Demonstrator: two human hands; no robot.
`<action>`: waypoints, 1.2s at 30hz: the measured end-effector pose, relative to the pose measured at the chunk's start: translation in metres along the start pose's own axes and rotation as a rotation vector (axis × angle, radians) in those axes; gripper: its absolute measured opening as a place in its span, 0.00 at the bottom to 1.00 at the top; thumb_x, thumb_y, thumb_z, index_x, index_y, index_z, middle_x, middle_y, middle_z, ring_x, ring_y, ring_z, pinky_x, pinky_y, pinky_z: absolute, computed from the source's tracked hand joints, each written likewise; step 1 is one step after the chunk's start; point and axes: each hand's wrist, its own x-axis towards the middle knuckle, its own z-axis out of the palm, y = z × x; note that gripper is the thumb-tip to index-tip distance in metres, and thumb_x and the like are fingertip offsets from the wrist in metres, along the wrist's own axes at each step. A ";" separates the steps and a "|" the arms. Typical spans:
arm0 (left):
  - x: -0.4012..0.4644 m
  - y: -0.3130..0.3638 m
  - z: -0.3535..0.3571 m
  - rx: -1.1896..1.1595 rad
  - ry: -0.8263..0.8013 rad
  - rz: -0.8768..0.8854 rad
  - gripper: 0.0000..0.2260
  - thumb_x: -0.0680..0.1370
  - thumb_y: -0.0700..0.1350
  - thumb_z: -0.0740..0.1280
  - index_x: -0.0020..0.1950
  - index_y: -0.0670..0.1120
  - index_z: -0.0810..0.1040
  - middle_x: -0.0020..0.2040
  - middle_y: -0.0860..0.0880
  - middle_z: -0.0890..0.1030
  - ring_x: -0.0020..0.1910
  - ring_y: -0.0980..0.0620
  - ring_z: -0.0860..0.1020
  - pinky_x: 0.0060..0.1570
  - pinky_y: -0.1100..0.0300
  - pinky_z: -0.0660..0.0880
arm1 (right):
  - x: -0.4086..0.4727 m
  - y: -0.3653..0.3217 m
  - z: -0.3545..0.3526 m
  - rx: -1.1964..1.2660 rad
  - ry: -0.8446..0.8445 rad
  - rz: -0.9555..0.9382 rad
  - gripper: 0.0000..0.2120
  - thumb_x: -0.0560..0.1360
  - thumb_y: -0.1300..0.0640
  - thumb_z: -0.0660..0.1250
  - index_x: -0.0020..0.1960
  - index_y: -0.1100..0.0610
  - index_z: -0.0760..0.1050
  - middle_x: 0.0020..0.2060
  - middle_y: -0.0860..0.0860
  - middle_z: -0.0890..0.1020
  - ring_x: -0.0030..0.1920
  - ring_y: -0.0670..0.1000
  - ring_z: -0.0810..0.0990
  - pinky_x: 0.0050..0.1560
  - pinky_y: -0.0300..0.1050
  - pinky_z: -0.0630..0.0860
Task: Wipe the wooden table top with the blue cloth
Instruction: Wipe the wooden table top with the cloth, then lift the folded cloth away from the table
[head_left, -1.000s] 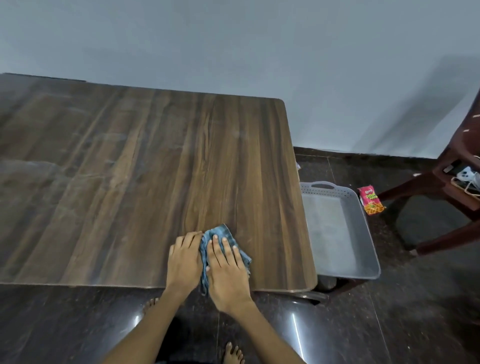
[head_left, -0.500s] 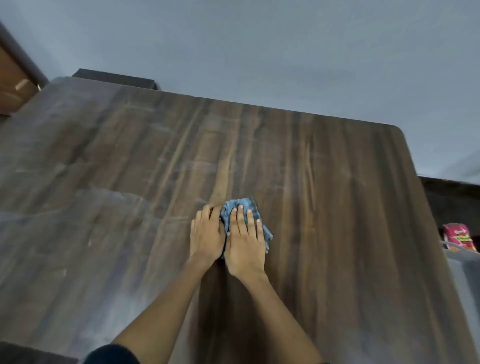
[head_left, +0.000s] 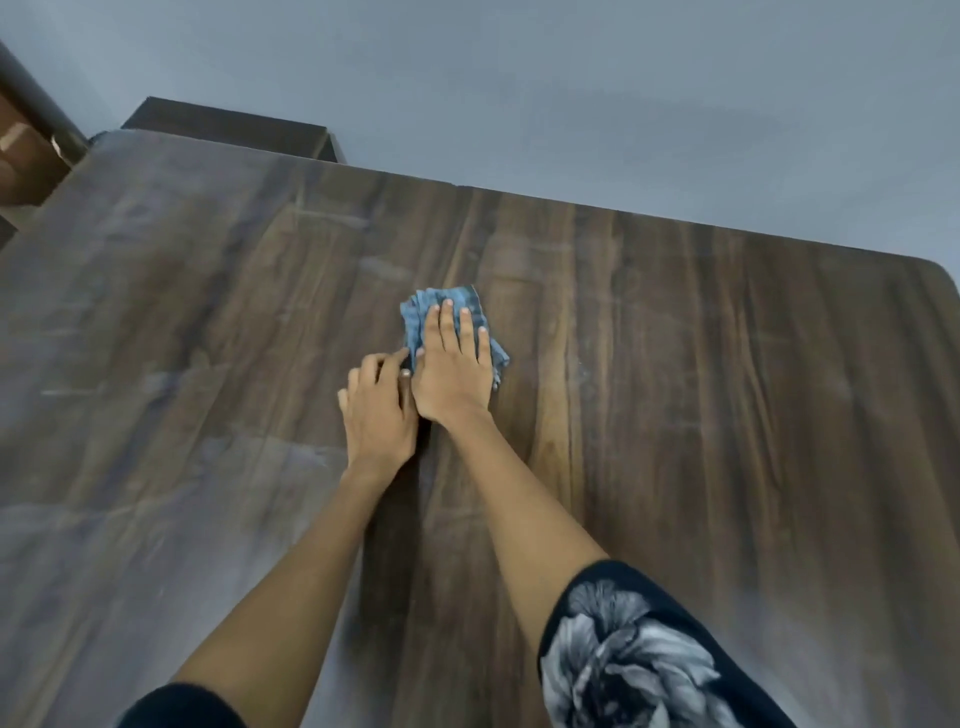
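Blue cloth (head_left: 451, 326), bunched and creased, lies on the wooden table top (head_left: 701, 405) a little beyond the middle of the board, towards the far edge that meets the grey wall (head_left: 571, 93). The right hand (head_left: 453, 364) lies flat on top of it, palm down, fingers straight and close together and pointing at the far edge – they press the cloth to the wood, and cover most of its middle. Folds of the cloth show past the fingertips on the far side, along the left of the hand by the thumb, and as a small flap at the right beside the little finger. The left hand (head_left: 378, 410) sits just beside the right one on its left, a bit nearer to the person, touching it at the thumb side; its fingers are bent, the knuckles raised, and its fingertips reach the near left edge of the cloth – whether they pinch it or only touch it I cannot tell. Both forearms stretch out over the board, the right with a dark flowered sleeve (head_left: 639, 660). Pale dull streaks cover the left part of the wood
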 end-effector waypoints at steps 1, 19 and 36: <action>0.002 -0.004 -0.002 -0.042 0.030 -0.029 0.13 0.80 0.43 0.56 0.62 0.44 0.73 0.57 0.44 0.75 0.53 0.44 0.71 0.51 0.50 0.64 | 0.005 -0.007 0.001 0.005 -0.019 -0.028 0.27 0.82 0.52 0.46 0.78 0.57 0.42 0.77 0.52 0.44 0.77 0.51 0.40 0.74 0.49 0.35; -0.082 0.015 -0.017 -0.176 -0.144 -0.086 0.22 0.77 0.53 0.62 0.68 0.44 0.69 0.65 0.47 0.72 0.66 0.49 0.67 0.65 0.52 0.67 | -0.148 0.023 -0.003 0.368 0.223 0.388 0.21 0.77 0.45 0.63 0.67 0.48 0.67 0.58 0.45 0.69 0.55 0.45 0.70 0.48 0.39 0.74; -0.033 0.071 -0.057 -0.747 -0.505 -0.443 0.08 0.78 0.37 0.60 0.56 0.38 0.75 0.50 0.43 0.79 0.47 0.47 0.77 0.42 0.59 0.74 | -0.108 0.041 -0.056 1.133 -0.103 0.246 0.04 0.77 0.61 0.66 0.51 0.59 0.73 0.48 0.56 0.81 0.49 0.53 0.80 0.54 0.50 0.77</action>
